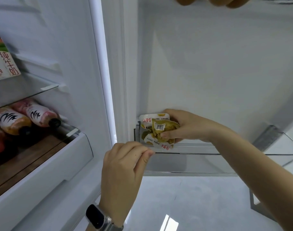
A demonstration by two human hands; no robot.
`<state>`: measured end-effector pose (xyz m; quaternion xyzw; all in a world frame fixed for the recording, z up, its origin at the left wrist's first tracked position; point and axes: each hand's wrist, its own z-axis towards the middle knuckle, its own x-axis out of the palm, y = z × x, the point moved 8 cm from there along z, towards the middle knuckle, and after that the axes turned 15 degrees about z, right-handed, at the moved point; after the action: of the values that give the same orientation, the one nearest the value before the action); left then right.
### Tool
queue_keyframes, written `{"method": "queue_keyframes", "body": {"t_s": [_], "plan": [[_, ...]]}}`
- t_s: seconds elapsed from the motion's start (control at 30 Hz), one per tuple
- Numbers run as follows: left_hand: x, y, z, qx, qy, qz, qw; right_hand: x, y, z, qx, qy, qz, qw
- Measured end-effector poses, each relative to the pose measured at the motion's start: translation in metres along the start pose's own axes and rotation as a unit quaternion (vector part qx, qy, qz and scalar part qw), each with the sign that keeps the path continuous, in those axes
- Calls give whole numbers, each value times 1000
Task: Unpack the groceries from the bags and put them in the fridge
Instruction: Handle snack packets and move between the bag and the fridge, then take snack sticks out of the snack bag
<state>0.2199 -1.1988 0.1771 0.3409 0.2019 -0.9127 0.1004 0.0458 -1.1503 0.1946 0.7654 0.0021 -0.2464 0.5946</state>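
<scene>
Nearest to me, my left hand (124, 165) hangs in front of the open fridge door, a black smartwatch on a silver metal band (99, 217) on its wrist. Its fingers are curled in narrow, thumb pressed to the forefinger; whether anything is pinched there I cannot tell. Just beyond it my right hand (187, 127) grips a bunch of small yellow-green and white snack packets (156, 130), one showing a barcode. I hold them at the left end of the clear plastic door bin (200, 162), against the door's white inner wall. Off to the left, inside the fridge, a white and green milk carton with red lettering (4, 62) stands on a glass shelf (25, 90). Below it, bottles with white labels and black caps (25, 119) lie on their sides. Round brown things (209, 0) show at the top edge.
</scene>
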Motion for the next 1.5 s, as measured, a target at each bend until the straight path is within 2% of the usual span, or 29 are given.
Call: {"method": "queue_keyframes", "body": {"t_s": [0.2,0.37,0.53,0.6,0.8,0.93,0.97,1.03,1.1,1.17,1.27,1.33,1.4,1.5], "plan": [[0,-1,-1,1,2,-5,1000,-1,-4,6,-14,-30,-147,989],[0,-1,-2,5,-10,-10,1000,-3,0,10,-36,-61,-271,960],[3,0,-5,-4,-11,-22,1000,-18,1,5,41,-165,-396,903],[1,-1,-5,-7,5,-14,1000,-20,3,-1,61,-181,-423,886],[-3,-2,-7,29,79,-1,996,-17,-3,-5,101,-164,-406,893],[-1,-3,-8,34,97,-2,995,-14,-19,-4,104,-119,-260,952],[-2,-3,-9,34,103,-6,994,-13,-22,-5,113,-110,-240,958],[-2,-3,-9,38,116,-14,992,-13,-20,-9,121,-113,-279,946],[-3,-5,-10,46,127,-18,991,-24,-8,-21,104,-167,-304,932],[-10,-10,-11,51,113,-13,992,-41,13,-51,57,-243,-279,927],[-32,-30,-19,83,19,-20,996,-64,34,-126,-41,-376,-171,910],[-37,-53,-29,129,-10,-74,989,-68,27,-182,-78,-449,-71,887],[-22,-79,-41,192,32,-124,973,-66,6,-228,-64,-503,-56,860],[20,-113,-59,257,160,-129,944,-63,-52,-276,70,-533,-140,832]]}}
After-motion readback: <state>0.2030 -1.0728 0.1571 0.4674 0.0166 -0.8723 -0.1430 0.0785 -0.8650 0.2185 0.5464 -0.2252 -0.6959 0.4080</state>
